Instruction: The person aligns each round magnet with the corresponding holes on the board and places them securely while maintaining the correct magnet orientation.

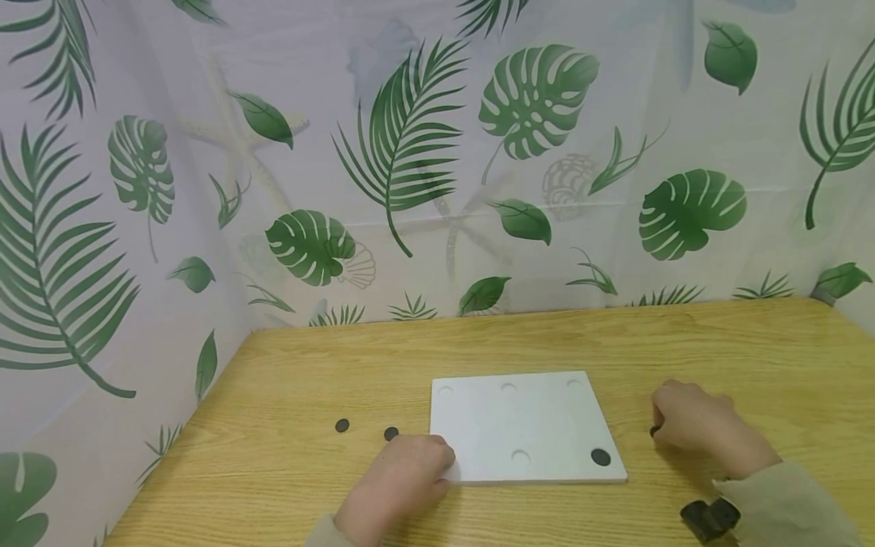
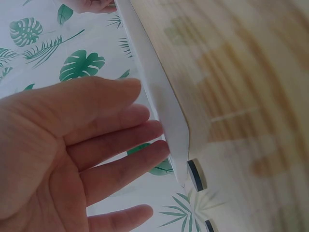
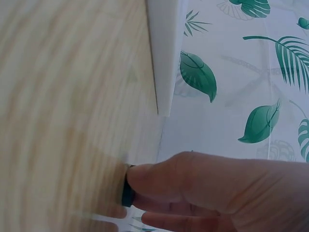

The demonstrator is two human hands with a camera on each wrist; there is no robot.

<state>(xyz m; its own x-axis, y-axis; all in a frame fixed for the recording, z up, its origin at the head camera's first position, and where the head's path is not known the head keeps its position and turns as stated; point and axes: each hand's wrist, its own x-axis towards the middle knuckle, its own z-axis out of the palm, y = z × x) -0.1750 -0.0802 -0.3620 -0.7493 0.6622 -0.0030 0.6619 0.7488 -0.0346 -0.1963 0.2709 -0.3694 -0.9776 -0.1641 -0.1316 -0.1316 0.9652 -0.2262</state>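
A white board [image 1: 513, 425] with shallow round recesses lies on the table, and a black disc [image 1: 601, 456] sits at its front right corner. My left hand [image 1: 403, 471] is at the board's front left corner. Its fingers are loosely extended, fingertips [image 2: 157, 130] right at the board's edge in the left wrist view. To the right of the board, my right hand [image 1: 693, 418] pinches another black disc [image 3: 128, 191] between thumb and fingers, low over the table. Two more black discs, one farther left [image 1: 342, 425] and one nearer the board [image 1: 391, 434], lie beside my left hand.
The wooden table [image 1: 307, 380] runs back to a leaf-patterned cloth [image 1: 424, 228] that hangs behind it and along the left side. A dark device [image 1: 711, 520] is at my right wrist, by the sleeve.
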